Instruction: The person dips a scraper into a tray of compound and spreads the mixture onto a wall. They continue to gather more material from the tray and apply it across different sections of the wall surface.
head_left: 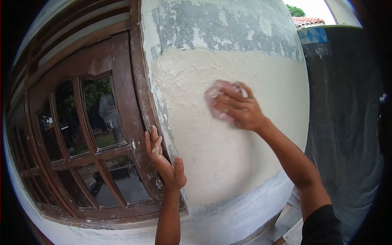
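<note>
My right hand (241,108), slightly blurred, presses a pinkish, white-smeared crumpled cloth (212,96) against the wall. Under it lies a cream-coloured coated patch (212,163), rough at the upper left and smoother lower down. My left hand (165,161) rests on the brown wooden window frame (141,77), its fingers stretched upward and thumb apart, holding nothing. White smears show on its fingertips. The face of the cloth touching the wall is hidden.
A brown window with glass panes (102,110) fills the left side. Bare grey, flaking wall (228,24) runs above the cream patch, and a whitish strip (245,216) below. At the right hangs a dark sheet (343,122). Roof tiles (308,21) show behind.
</note>
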`<state>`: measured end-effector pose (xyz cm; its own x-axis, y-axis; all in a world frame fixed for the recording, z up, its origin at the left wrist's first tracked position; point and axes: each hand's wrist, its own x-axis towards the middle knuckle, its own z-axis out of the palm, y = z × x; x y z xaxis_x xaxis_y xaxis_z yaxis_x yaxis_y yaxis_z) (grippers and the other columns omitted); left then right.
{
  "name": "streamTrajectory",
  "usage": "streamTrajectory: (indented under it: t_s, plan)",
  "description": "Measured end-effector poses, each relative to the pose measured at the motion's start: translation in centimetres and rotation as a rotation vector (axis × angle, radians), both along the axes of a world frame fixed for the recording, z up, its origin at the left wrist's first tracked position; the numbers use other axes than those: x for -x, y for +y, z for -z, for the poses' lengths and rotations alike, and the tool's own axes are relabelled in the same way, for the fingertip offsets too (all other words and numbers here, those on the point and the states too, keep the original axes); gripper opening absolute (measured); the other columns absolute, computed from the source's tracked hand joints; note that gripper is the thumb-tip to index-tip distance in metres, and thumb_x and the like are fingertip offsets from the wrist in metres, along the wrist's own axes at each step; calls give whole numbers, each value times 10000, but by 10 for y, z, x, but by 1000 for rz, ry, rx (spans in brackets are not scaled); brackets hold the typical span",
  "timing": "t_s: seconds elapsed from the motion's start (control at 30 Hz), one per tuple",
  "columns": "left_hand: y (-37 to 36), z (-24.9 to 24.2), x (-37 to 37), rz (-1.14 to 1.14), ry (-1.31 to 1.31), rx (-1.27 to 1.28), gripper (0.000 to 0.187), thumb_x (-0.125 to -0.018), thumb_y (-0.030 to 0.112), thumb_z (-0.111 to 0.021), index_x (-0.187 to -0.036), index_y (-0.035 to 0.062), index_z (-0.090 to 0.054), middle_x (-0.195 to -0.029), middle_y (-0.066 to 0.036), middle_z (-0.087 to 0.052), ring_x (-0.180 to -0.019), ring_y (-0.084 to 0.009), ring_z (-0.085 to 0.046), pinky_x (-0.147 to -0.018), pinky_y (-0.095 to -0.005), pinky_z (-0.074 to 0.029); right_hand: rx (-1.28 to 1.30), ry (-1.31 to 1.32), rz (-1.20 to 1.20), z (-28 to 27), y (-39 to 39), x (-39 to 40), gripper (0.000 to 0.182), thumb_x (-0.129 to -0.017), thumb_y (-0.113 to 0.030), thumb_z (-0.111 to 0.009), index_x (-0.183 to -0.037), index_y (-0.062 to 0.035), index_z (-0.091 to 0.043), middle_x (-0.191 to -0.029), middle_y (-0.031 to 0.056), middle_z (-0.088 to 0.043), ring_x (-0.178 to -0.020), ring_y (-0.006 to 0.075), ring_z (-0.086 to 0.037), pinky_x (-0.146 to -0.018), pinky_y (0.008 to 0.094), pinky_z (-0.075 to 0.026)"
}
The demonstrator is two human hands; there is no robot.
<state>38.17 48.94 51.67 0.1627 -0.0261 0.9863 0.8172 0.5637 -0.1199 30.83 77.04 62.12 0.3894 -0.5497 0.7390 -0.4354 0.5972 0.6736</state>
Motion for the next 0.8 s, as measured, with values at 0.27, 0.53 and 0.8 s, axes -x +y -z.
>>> streamTrajectory:
  t_s: [0.27, 0.53, 0.8]
  plan:
    - [1, 1, 1, 12, -2, -43, 609, -1066, 432, -439, -1451, -21, -304, -1629, -343, -244, -1562, -415, -171, -1255, -547, -133, 277, -17, -140, -28, -72, -23, 600, -787, 8, -700, -1346, -211, -685, -1378, -2, -682, -1339, 209, -597, -1168, 542, -298]
    - [-1, 1, -1, 14, -4, -9, 609, -1070, 418, -459, -1461, -22, -298, -1613, -390, -183, -1546, -453, -197, -1235, -558, -177, 448, -127, -162, 27, -85, -38, 604, -768, 35, -674, -1340, -159, -683, -1401, 36, -655, -1385, 214, -550, -1160, 584, -256]
    - [-3, 2, -2, 15, -7, 0, 607, -1065, 395, -464, -1462, -33, -297, -1611, -392, -185, -1542, -457, -208, -1238, -558, -166, 262, -146, -213, 20, -95, -28, 520, -823, 7, -685, -1307, -180, -712, -1357, 5, -692, -1363, 217, -578, -1186, 566, -236]
